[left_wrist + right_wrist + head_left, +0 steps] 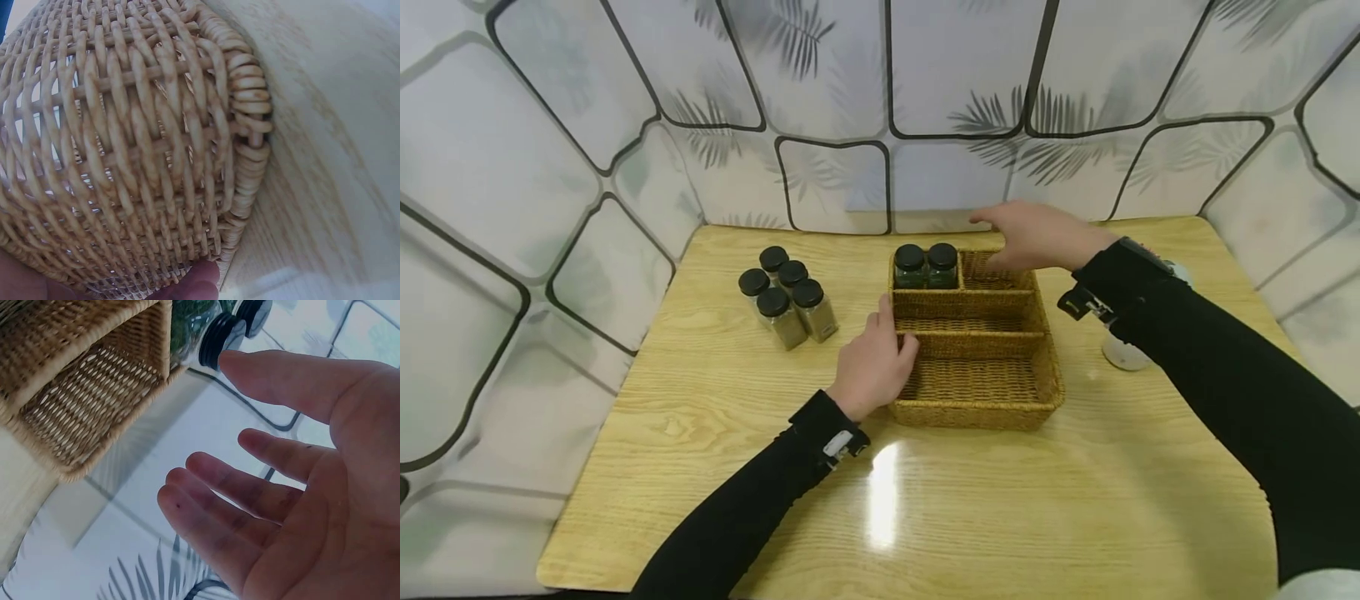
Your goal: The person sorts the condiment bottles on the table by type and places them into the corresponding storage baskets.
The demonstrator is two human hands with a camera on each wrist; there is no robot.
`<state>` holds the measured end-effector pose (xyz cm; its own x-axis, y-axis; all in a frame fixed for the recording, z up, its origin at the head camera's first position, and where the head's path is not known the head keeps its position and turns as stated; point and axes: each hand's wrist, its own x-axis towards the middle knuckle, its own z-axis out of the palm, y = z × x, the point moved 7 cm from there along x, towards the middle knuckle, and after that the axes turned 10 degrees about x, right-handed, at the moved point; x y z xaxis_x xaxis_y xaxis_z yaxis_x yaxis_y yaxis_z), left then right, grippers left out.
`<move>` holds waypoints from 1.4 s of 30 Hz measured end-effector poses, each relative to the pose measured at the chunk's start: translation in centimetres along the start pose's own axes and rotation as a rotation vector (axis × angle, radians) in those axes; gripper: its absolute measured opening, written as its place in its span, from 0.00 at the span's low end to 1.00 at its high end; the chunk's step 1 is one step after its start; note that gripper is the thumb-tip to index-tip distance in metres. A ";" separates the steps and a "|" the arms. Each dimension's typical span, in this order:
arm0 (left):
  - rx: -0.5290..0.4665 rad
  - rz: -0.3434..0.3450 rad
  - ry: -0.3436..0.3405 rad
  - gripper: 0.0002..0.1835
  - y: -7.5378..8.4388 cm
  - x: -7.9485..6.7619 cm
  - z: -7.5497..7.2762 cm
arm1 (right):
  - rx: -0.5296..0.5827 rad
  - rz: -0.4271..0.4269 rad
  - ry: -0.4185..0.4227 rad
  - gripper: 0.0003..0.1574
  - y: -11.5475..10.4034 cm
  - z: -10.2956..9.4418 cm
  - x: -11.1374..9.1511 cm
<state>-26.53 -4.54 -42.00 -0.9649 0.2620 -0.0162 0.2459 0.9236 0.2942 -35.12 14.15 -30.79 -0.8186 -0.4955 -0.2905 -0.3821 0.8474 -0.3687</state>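
A woven basket point(977, 414) with several compartments stands on the table. My left hand point(874, 364) grips its left wall, thumb over the rim on the inner side. Fingertips point(203, 275) of that hand show against the weave in the left wrist view. Two glass jars point(910, 271) with black lids stand side by side in the back left compartment. Over the back right compartment point(992, 268) hovers my right hand point(1037, 236), holding nothing. Its fingers point(219, 531) are spread and loosely bent in the right wrist view, the thumb near a jar lid point(222, 339).
Left of the basket, several black-lidded spice jars point(786, 321) stand in a cluster. A white round object point(1123, 354) sits to the right, partly hidden by the right sleeve. Patterned cloth point(955, 175) rises behind the wooden table point(1000, 508).
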 end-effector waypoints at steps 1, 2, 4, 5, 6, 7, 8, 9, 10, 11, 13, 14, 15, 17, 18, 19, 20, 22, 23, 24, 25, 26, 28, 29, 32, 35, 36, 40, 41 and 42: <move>0.001 -0.001 0.000 0.37 0.0 0.0 0.0 | 0.004 0.000 0.003 0.45 0.2 -0.1 -0.3; 0.000 -0.002 0.001 0.37 0.0 0.0 0.0 | 0.008 0.000 0.009 0.45 0.3 -0.3 -0.7; -0.005 -0.005 0.003 0.38 0.0 0.1 0.1 | 0.009 0.004 0.015 0.44 0.7 -0.5 -1.3; -0.007 -0.006 0.005 0.38 0.0 0.1 0.1 | 0.011 0.006 0.018 0.43 0.9 -0.5 -1.6; -0.007 -0.007 0.007 0.38 0.0 0.1 0.1 | 0.009 0.013 0.018 0.43 1.2 -0.6 -1.9; -0.008 -0.008 0.008 0.38 0.0 0.1 0.1 | 0.008 0.016 0.022 0.43 1.4 -0.7 -2.2; -0.010 -0.007 0.010 0.38 0.1 0.1 0.1 | 0.007 0.020 0.024 0.42 1.6 -0.8 -2.4; -0.011 -0.007 0.011 0.38 0.1 0.2 0.1 | 0.004 0.023 0.026 0.43 1.8 -0.9 -2.7; -0.012 -0.006 0.012 0.38 0.1 0.2 0.2 | 0.003 0.026 0.029 0.43 2.0 -1.0 -3.0; -0.014 -0.006 0.012 0.38 0.1 0.2 0.2 | 0.001 0.028 0.035 0.43 2.1 -1.1 -3.3; -0.019 -0.003 0.011 0.38 0.1 0.2 0.2 | -0.001 0.034 0.042 0.42 2.5 -1.2 -3.9; -0.023 -0.003 0.009 0.38 0.1 0.2 0.2 | 0.000 0.037 0.045 0.42 2.7 -1.3 -4.2; -0.025 -0.004 0.006 0.38 0.1 0.2 0.2 | 0.003 0.040 0.047 0.42 2.9 -1.3 -4.5; -0.026 -0.007 0.003 0.38 0.1 0.2 0.2 | 0.008 0.044 0.054 0.41 3.3 -1.4 -5.1; -0.026 -0.009 0.000 0.38 0.1 0.2 0.2 | 0.010 0.044 0.058 0.41 3.5 -1.5 -5.3; -0.026 -0.011 -0.002 0.38 0.2 0.1 0.2 | 0.014 0.045 0.063 0.40 3.7 -1.5 -5.5; -0.025 -0.013 -0.005 0.39 0.2 0.1 0.2 | 0.018 0.048 0.066 0.40 3.9 -1.6 -5.7; -0.023 -0.013 -0.010 0.39 0.2 0.2 0.2 | 0.020 0.058 0.070 0.40 4.5 -1.6 -6.2; -0.026 -0.012 -0.012 0.39 0.3 0.2 0.1 | 0.021 0.065 0.069 0.40 4.7 -1.6 -6.5; -0.030 -0.011 -0.014 0.39 0.3 0.1 0.1 | 0.023 0.073 0.070 0.40 5.0 -1.6 -6.7; -0.035 -0.010 -0.015 0.39 0.3 0.1 0.1 | 0.028 0.081 0.069 0.40 5.3 -1.6 -6.9; -0.041 -0.009 -0.016 0.39 0.3 0.1 0.1 | 0.028 0.087 0.068 0.40 5.5 -1.6 -7.2; -0.045 -0.007 -0.014 0.39 0.3 0.1 0.1 | 0.033 0.098 0.069 0.41 5.9 -1.6 -7.6; -0.046 -0.008 -0.013 0.39 0.2 0.1 0.2 | 0.033 0.105 0.069 0.41 6.0 -1.7 -7.8; -0.047 -0.010 -0.008 0.38 0.2 0.2 0.3 | 0.029 0.118 0.078 0.41 6.4 -1.7 -8.6; -0.043 -0.009 0.004 0.38 0.3 0.1 0.3 | 0.028 0.134 0.088 0.40 6.8 -1.6 -9.5; -0.047 -0.009 0.008 0.38 0.3 0.1 0.3 | 0.027 0.136 0.093 0.40 7.0 -1.5 -9.7; -0.041 -0.007 0.010 0.38 0.4 0.1 0.3 | 0.026 0.154 0.102 0.40 7.7 -1.4 -10.6; -0.040 -0.009 0.007 0.37 0.4 0.1 0.3 | 0.026 0.157 0.106 0.39 7.9 -1.4 -10.8; -0.040 -0.009 0.006 0.37 0.5 0.2 0.4 | 0.026 0.160 0.109 0.39 8.1 -1.4 -11.0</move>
<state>-26.54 -3.95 -42.21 -0.9675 0.2525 -0.0134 0.2339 0.9139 0.3317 -29.82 26.74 -29.40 -0.9101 -0.3304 -0.2501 -0.2335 0.9075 -0.3491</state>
